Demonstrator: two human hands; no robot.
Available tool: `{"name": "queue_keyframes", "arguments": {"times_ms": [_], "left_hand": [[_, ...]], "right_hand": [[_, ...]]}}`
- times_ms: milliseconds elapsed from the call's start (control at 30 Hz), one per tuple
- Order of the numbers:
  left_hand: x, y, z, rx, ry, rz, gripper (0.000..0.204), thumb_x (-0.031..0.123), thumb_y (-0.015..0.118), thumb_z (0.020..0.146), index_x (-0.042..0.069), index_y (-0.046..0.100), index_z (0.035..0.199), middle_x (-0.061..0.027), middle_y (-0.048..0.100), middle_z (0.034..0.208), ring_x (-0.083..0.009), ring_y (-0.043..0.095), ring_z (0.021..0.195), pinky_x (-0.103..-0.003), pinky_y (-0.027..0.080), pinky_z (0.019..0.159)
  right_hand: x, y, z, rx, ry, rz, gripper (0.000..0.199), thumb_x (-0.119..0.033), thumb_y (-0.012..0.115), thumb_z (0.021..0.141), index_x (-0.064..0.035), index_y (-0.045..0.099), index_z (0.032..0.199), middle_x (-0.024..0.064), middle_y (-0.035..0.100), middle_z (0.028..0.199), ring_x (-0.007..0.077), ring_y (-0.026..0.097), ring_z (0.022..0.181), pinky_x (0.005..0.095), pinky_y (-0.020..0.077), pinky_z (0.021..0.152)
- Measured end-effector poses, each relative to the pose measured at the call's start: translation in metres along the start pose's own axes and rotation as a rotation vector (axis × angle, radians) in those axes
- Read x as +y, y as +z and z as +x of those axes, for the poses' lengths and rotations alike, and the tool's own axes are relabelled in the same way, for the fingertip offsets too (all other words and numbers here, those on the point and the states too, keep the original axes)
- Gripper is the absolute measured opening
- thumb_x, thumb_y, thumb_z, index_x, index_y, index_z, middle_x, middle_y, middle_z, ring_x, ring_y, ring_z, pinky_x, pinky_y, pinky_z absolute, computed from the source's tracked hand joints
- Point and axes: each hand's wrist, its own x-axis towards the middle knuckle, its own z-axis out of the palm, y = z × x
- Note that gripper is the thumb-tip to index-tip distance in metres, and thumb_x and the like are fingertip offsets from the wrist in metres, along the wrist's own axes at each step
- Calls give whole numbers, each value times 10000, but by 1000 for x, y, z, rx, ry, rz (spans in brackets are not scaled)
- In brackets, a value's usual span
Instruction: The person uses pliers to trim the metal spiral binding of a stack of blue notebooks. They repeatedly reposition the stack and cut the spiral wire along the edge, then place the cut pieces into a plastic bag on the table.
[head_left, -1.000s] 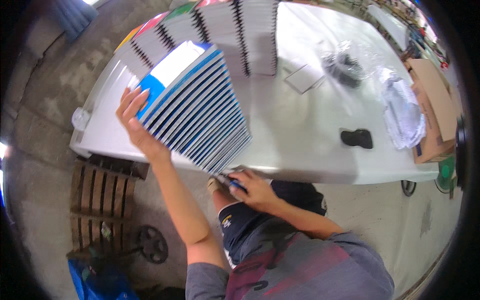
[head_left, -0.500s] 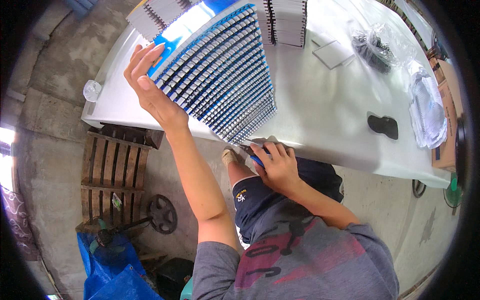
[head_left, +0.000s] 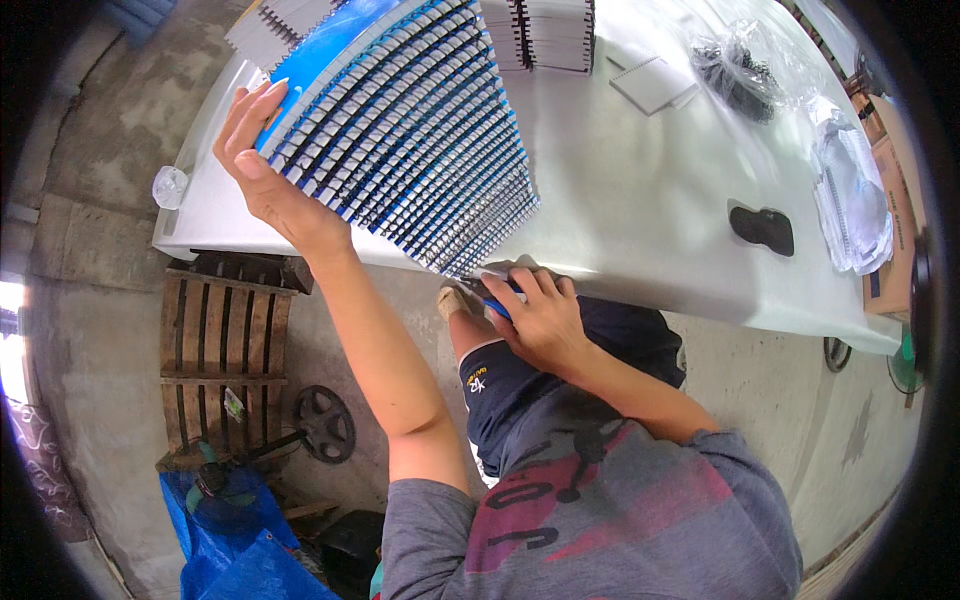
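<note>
A thick stack of wire-bound notebooks (head_left: 400, 130) with blue covers leans over the table's near edge, its rows of dark coils facing me. At its left end, my left hand (head_left: 280, 185) grips the stack, with the thumb on the near side and the fingers against the blue cover. My right hand (head_left: 545, 315) is closed around blue-handled pliers (head_left: 497, 308) at the stack's lower corner. The dark tips of the pliers are at the coil ends there; their jaws are too small to make out.
On the white table (head_left: 640, 200) stand more bound notebooks (head_left: 555, 35). To the right lie a small notepad (head_left: 652, 82), a plastic bag of black coils (head_left: 745, 80), a dark flat pad (head_left: 762, 230), wrapped white paper (head_left: 850, 200) and a cardboard box (head_left: 890, 240). A wooden pallet (head_left: 225, 350) stands below left.
The stack and both hands appear slightly further left and up, and the whole view has shifted a little. The grip of both hands looks the same.
</note>
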Motion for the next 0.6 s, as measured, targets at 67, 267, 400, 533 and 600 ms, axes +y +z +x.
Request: {"name": "queue_keyframes", "arguments": {"times_ms": [67,267,400,533,600], "left_hand": [[-2,-4,1,-41,28,45,569,497,215,971,72,573,1093,-123,552,1152,-255,405,1266,-429,278,1116],[-4,-5,0,-36,-11,-1,546,499,238,967,78,557,1109,-118,546,1167,-216,434,1245,-382,371,1077],[-8,-3,0,-12,-25,-36,569,540,235,951,116,598,1063,-98,544,1132,-226,453,1231,-413,306,1096],[-7,-2,1,-6,-45,-47,602,574,234,939,126,628,1022,-83,540,1108,-234,459,1224,-434,258,1119],[-6,-2,1,1,-50,-43,608,574,232,939,121,631,1015,-85,540,1105,-238,461,1220,-436,264,1115]], "right_hand": [[0,0,1,-10,3,16,427,-255,637,767,-124,585,1170,93,536,977,269,534,840,418,403,639],[1,3,-1,-115,62,101,407,-268,615,804,-114,563,1177,136,552,981,326,578,829,457,463,653],[0,9,-5,-193,175,318,379,-270,572,861,-99,524,1196,178,565,962,373,596,847,492,480,709],[2,25,-10,-170,299,692,355,-279,528,906,-72,493,1192,208,581,971,385,598,892,474,481,749],[1,17,-6,-336,524,912,357,-294,518,915,-60,487,1183,212,590,990,386,596,906,452,475,775]]}}
